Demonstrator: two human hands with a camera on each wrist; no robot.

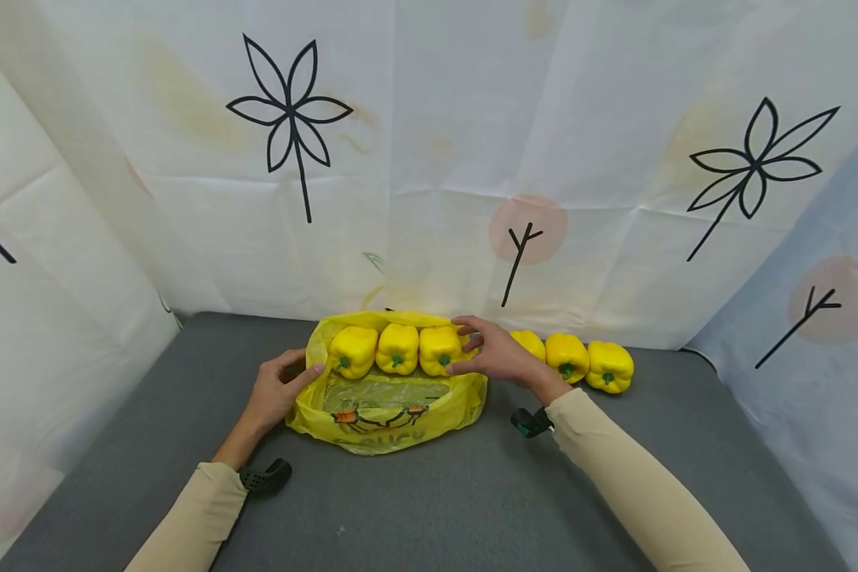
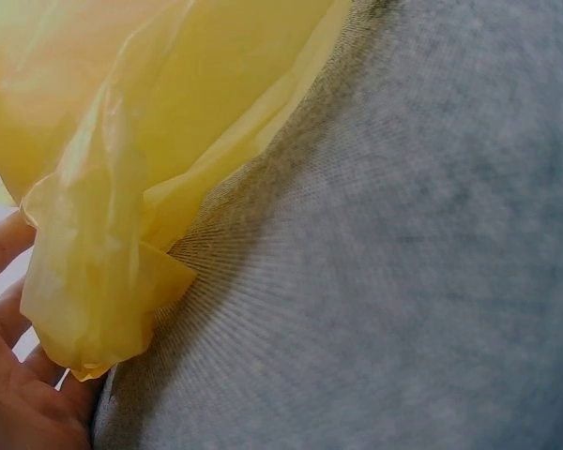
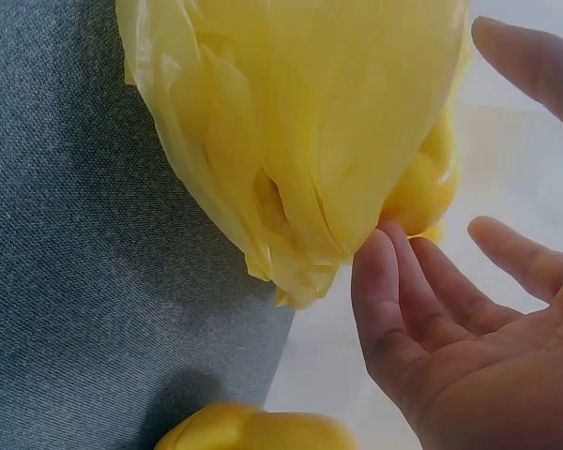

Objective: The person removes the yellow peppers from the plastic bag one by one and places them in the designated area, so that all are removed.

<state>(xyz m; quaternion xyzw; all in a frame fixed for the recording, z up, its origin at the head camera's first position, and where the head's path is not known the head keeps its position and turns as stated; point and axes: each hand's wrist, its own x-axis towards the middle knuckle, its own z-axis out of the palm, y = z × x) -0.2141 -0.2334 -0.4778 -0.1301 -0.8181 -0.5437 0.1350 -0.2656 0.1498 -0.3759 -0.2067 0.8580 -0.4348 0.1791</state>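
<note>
A yellow plastic bag [image 1: 386, 433] lies on its side on the grey table, its mouth spread wide. Three yellow bell peppers sit in a row in its opening: a left one [image 1: 353, 351], a middle one [image 1: 398, 348] and a right one [image 1: 439, 349], green stems facing me. My left hand [image 1: 275, 389] grips the bag's left edge, thumb over the rim; some fingers are hidden behind the plastic. At the bag's right side is my right hand [image 1: 504, 353], fingers spread and thumb beside the right pepper. In the right wrist view its fingertips [image 3: 375, 258] touch the bag's edge.
To the right, outside the bag, more yellow peppers stand in a row: one partly hidden [image 1: 529, 343] by my right hand, one beside it [image 1: 567, 357] and an outer one [image 1: 610, 367]. A white patterned curtain [image 1: 429, 262] hangs behind the table [image 1: 429, 516].
</note>
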